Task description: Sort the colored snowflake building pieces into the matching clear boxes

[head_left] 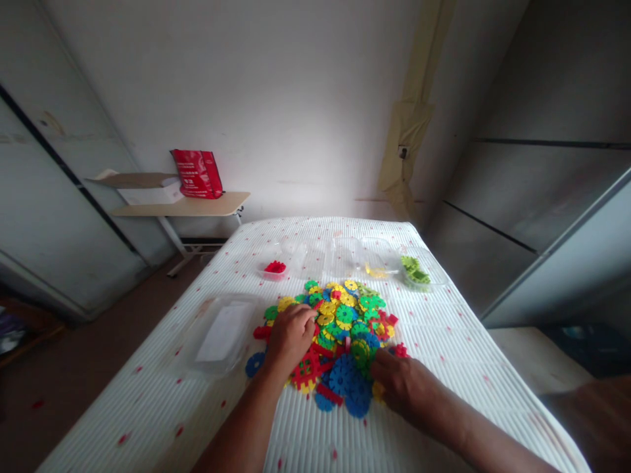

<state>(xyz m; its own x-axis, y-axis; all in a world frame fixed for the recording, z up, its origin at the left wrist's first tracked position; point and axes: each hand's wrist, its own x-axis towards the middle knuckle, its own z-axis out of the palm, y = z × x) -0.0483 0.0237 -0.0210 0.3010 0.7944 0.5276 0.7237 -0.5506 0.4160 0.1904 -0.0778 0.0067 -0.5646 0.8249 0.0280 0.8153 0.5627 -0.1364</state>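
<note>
A heap of flat plastic gear-shaped pieces (345, 322) in red, yellow, green and blue lies in the middle of a white ribbed table cover (444, 341). My left hand (290, 335) rests on the heap's left side with its fingers curled down among the pieces. My right hand (401, 384) lies at the heap's lower right edge, fingers bent onto the blue and green pieces. What either hand grips is hidden under the fingers.
Clear plastic tubs stand at the far side: one with red pieces (275, 267), one with yellow pieces (377, 270), one with green pieces (417, 271). A clear lidded box (224, 332) lies left of the heap. A side table (182, 207) holds a red bag (197, 174).
</note>
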